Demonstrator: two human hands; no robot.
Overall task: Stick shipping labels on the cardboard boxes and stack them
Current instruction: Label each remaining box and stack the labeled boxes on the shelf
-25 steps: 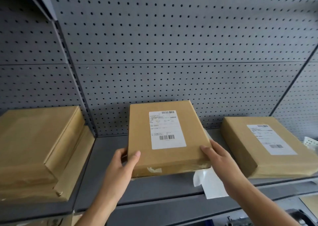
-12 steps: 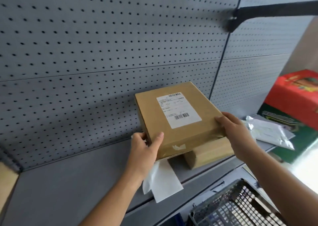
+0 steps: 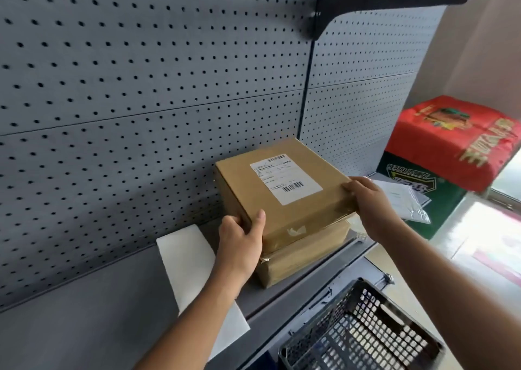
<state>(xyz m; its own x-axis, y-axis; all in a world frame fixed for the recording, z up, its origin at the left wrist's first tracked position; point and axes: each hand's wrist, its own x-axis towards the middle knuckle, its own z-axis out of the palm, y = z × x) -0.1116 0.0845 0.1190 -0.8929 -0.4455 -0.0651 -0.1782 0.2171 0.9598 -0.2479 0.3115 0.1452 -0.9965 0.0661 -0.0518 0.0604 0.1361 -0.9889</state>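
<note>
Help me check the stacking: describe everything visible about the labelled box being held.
The labelled box is flat, brown cardboard, closed, with a white shipping label bearing barcodes on top and clear tape on its near side. It sits on or just above a second cardboard box on the grey shelf, roughly aligned, near the pegboard. The left hand grips its near left corner, the right hand its right edge.

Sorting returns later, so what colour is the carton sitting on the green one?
Red carton with gold lettering; head view.
</note>
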